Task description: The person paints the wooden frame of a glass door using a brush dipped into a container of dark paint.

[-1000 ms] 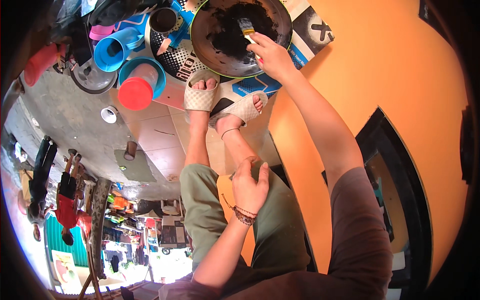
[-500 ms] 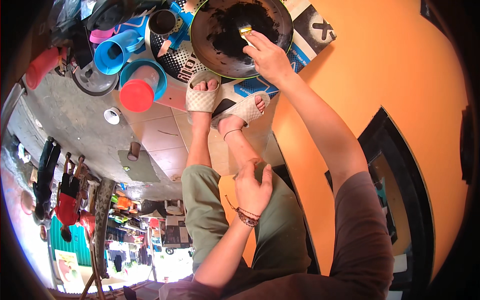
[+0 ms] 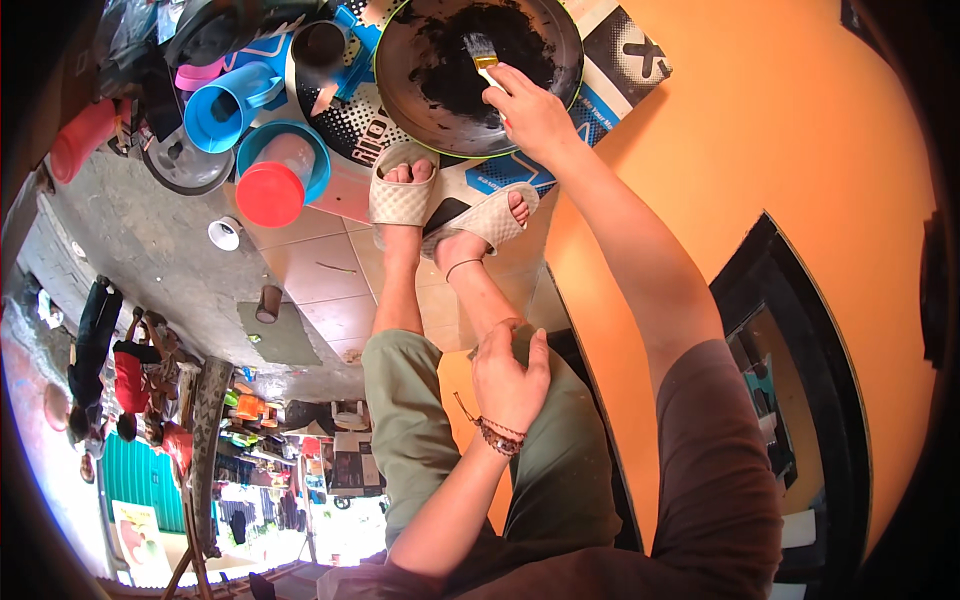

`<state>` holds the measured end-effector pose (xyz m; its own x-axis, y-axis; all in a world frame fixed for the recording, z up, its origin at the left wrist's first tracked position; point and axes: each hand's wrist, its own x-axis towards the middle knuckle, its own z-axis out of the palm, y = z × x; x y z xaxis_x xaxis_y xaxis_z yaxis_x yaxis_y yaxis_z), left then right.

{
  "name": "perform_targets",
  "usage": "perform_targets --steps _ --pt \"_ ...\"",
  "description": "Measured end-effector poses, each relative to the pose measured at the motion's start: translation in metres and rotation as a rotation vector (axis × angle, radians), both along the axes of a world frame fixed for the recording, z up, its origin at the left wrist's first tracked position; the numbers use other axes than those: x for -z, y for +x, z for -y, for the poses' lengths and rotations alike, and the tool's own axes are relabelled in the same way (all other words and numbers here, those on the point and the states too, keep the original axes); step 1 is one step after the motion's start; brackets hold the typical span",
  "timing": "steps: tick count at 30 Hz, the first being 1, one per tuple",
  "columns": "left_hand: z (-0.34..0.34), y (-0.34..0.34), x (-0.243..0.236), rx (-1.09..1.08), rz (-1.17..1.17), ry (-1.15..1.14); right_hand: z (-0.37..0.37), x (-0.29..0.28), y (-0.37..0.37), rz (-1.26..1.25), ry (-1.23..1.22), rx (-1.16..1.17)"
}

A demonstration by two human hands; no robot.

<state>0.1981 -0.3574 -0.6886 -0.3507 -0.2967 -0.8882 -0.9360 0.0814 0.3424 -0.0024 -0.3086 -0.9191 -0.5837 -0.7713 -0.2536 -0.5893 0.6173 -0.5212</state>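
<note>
My right hand [image 3: 535, 113] is closed round the pale handle of a paintbrush [image 3: 486, 62], whose light bristles point away from me. Beneath the bristles, a wide round basin [image 3: 408, 112] with a green rim has black paste [image 3: 446, 82] smeared over its inner surface. My left hand [image 3: 508, 374] lies on my right knee, thumb apart from the fingers, with nothing seen in it. Some of its fingertips are hidden where they curve over the leg.
The basin stands on a printed cardboard sheet [image 3: 630, 60]. To its left are a dark cup [image 3: 322, 46], a blue pitcher [image 3: 216, 115] and a red-lidded container [image 3: 271, 194] inside a blue tub [image 3: 318, 165]. An orange wall [image 3: 800, 150] rises at right; people [image 3: 130, 380] stand far left.
The paintbrush has tilted, and its bristles now show, pointing up and left over the paste. My right hand has shifted slightly; the left stays on the knee. People in the background have moved.
</note>
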Motion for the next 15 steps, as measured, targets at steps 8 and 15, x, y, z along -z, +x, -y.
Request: perform_targets --steps 8,15 --pt "0.000 -0.004 -0.001 -0.033 0.058 0.042 0.005 -0.005 0.003 0.020 -0.099 0.224" --pt "0.001 0.000 0.002 0.018 -0.052 -0.051 0.014 -0.012 0.010 0.111 -0.143 0.435"
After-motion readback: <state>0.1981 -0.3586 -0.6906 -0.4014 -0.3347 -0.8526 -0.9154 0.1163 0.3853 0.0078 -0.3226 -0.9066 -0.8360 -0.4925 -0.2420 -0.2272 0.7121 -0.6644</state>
